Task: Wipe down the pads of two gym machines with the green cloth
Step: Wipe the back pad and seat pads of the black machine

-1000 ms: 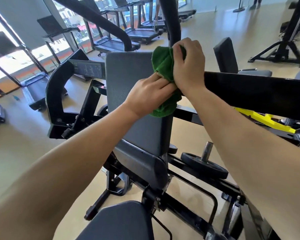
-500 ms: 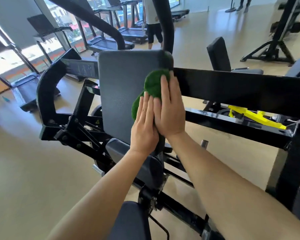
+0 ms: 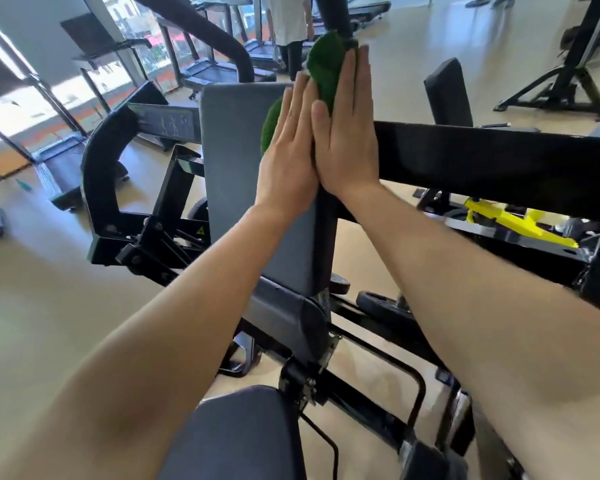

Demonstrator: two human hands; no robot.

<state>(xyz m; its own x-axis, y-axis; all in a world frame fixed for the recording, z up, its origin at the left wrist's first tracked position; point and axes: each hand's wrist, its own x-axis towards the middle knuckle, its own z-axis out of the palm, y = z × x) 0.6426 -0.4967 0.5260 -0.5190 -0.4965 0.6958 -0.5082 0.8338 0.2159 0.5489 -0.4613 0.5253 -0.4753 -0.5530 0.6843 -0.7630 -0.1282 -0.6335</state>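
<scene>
Green cloth (image 3: 326,69): you press it flat on the back pad (image 3: 236,161)
Left hand (image 3: 288,157): fingers together, flat
Right hand (image 3: 347,140): likewise
Advice: keep even pressure, cover the edges

Item: our two arms, seen from above. Left hand (image 3: 288,157): bare, no glove, no ring that we can see, nails short and unpainted. Right hand (image 3: 347,147): likewise bare, no ring, thumbnail short and plain. Wrists: no watch, no band, no bracelet on either. Forearms: uncovered the whole way to the frame's lower edge; no sleeve or cuff shows. No marks or tattoos show on them.
</scene>
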